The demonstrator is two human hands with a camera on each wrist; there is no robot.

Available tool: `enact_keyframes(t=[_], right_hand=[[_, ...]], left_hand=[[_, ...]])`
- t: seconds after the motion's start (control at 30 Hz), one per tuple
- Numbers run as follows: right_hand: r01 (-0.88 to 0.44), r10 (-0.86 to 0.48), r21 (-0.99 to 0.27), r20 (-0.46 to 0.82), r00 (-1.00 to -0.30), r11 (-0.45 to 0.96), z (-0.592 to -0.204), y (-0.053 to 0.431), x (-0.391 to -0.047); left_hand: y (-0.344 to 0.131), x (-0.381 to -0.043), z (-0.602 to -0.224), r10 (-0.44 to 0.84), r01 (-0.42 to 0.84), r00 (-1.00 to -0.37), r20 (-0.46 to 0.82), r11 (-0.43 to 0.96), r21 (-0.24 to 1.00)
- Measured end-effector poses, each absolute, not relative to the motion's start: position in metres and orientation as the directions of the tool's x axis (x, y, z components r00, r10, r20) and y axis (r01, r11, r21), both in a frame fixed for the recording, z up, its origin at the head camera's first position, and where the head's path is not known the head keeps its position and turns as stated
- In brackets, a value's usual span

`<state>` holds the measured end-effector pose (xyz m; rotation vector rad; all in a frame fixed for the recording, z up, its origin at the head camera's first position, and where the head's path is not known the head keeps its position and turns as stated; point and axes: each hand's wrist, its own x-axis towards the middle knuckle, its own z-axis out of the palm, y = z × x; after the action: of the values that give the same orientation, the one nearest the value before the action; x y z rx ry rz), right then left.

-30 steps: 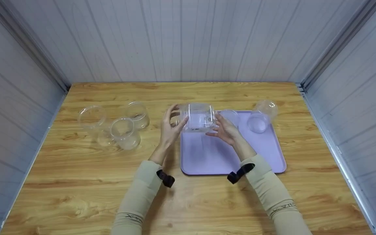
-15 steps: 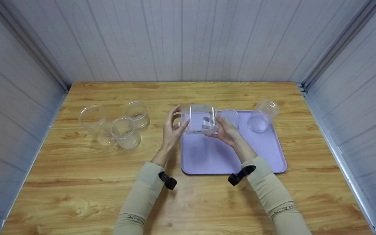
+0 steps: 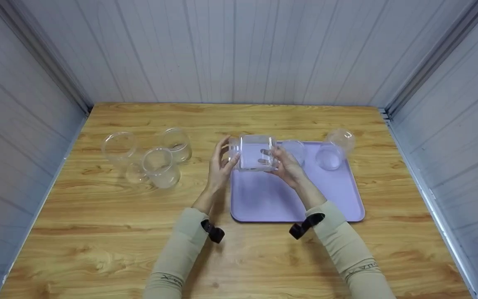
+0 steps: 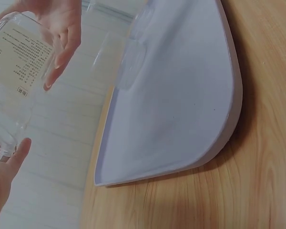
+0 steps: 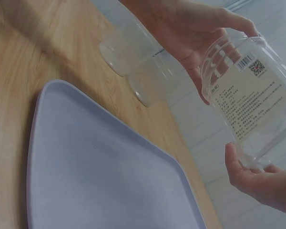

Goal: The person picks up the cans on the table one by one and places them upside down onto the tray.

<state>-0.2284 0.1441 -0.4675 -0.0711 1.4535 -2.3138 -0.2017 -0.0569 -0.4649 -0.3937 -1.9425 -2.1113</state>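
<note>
Head view: above the lilac tray (image 3: 272,199), left hand (image 3: 218,168) and right hand (image 3: 289,167) grip opposite ends of a sideways clear jar (image 3: 250,154), presumably to steady its smooth body.

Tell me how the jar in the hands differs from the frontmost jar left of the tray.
Pose: the held jar is tipped on its side; the frontmost jar stands upright.
Support: the held jar is raised between the left hand and the right hand; the frontmost jar rests on the table.
Shared: both are clear and rounded.
</note>
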Motion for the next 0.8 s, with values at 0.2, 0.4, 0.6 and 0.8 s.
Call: enact_keyframes(t=[0.2, 0.4, 0.6, 0.8], right_hand=[[0.267, -0.302, -0.914, -0.174, -0.937, -0.305, -0.46, 0.142, -0.229], [0.187, -0.261, -0.972, -0.145, -0.954, -0.145, -0.453, 0.143, -0.229], [0.112, -0.227, -0.993, -0.115, -0.967, 0.028, -0.448, 0.139, -0.233], [0.022, -0.213, -0.983, -0.062, -0.975, 0.184, -0.445, 0.134, -0.238]], left_hand=[[-0.062, -0.2, -0.465, 0.018, 0.39, -0.92, 0.391, -0.042, 0.92], [-0.068, -0.197, -0.464, -0.049, 0.413, -0.909, 0.414, 0.028, 0.91], [-0.073, -0.195, -0.462, -0.138, 0.372, -0.914, 0.381, 0.087, 0.924], [-0.083, -0.209, -0.486, -0.202, 0.34, -0.908, 0.367, 0.157, 0.927]])
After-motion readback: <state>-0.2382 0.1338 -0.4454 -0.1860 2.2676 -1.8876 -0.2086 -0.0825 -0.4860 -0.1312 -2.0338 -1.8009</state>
